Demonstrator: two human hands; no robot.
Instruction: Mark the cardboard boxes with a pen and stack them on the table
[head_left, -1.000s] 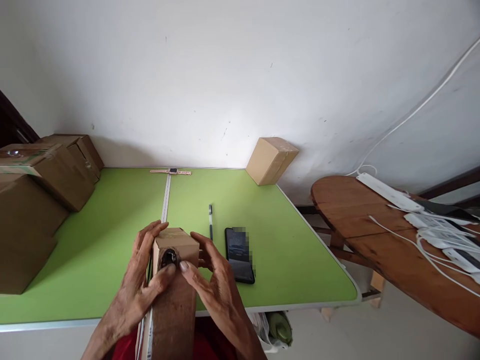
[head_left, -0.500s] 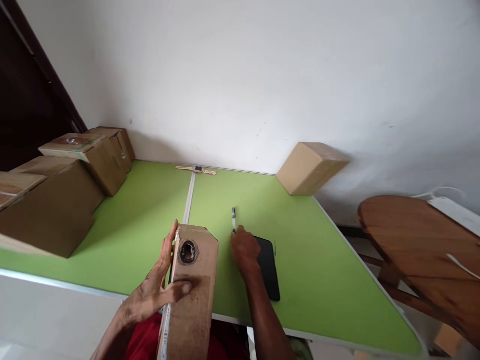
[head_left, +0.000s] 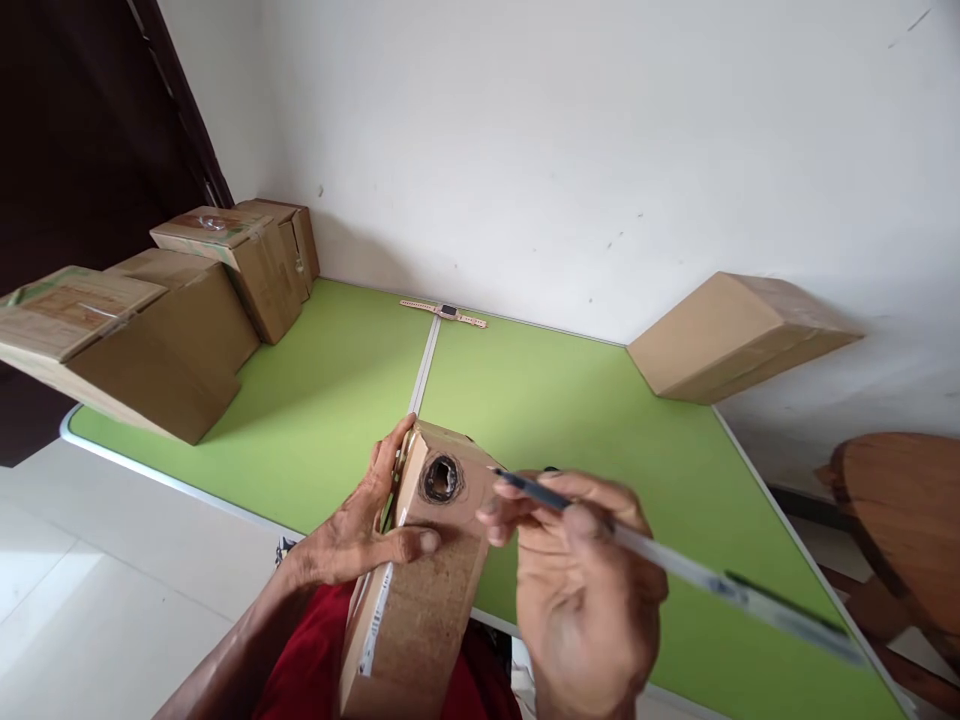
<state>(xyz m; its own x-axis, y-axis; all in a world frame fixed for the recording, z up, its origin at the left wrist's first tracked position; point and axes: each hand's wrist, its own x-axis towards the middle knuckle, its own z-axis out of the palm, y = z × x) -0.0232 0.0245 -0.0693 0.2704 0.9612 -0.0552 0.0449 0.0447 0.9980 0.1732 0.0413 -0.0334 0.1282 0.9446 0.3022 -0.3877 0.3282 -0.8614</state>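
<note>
My left hand point(head_left: 367, 530) grips a narrow cardboard box point(head_left: 439, 600) by its left side, with the thumb laid across its face. Near the box's upper end is a round hole point(head_left: 441, 480) with a ragged edge and black pen scribbles around it. In my right hand point(head_left: 589, 580) a pen point(head_left: 675, 560) is pinched between thumb and fingers, its dark tip pointing left at the box, just right of the hole. Whether the tip touches the cardboard I cannot tell. The pen's far end is blurred.
A green table point(head_left: 555, 390) stands against a white wall. A watch point(head_left: 448, 312) lies at its back edge. Several cardboard boxes point(head_left: 161, 360) stand on the left, another box point(head_left: 739, 335) at the back right. A wooden table point(head_left: 900, 520) is at the far right.
My right hand has picked the pen up from the table and brought it to the box. My left hand still holds the box. The view has turned left.
</note>
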